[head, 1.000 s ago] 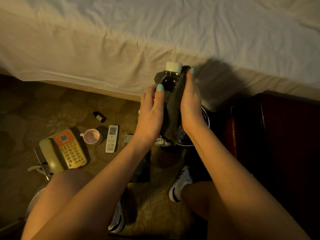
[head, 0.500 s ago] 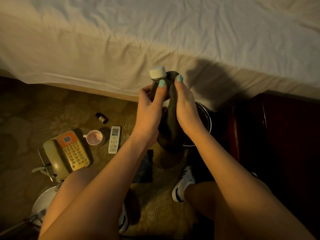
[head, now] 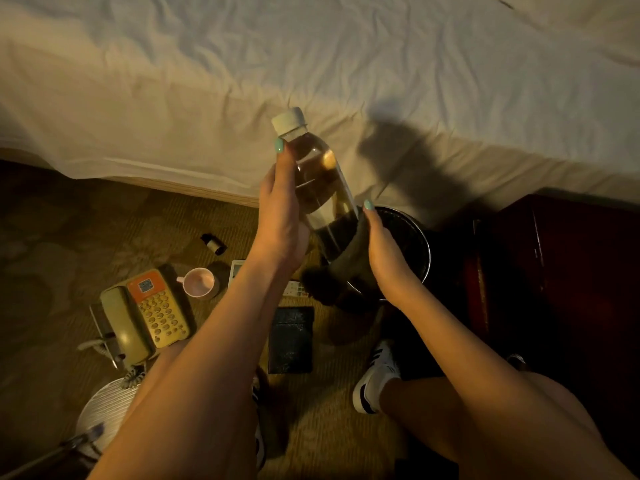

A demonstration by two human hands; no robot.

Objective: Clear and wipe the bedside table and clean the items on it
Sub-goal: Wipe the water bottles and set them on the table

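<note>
Both hands grip: left hand (head: 280,216) bottle (head: 320,188), right hand (head: 384,251) cloth (head: 349,271) hiding base.

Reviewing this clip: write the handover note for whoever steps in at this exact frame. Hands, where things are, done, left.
Left hand: holds the bottle by its upper body, tilted, white cap on.
Right hand: presses the dark cloth around the bottle's base, above the bin.
On the carpet: telephone, pink cup, remote partly hidden by the left arm, small dark vial, dark flat pouch.
Bedside table: at right, its top too dark to judge.
Done: items moved to the floor; bottle being wiped.
Left: finish the bottle, clean the floor items, wipe the table.
</note>
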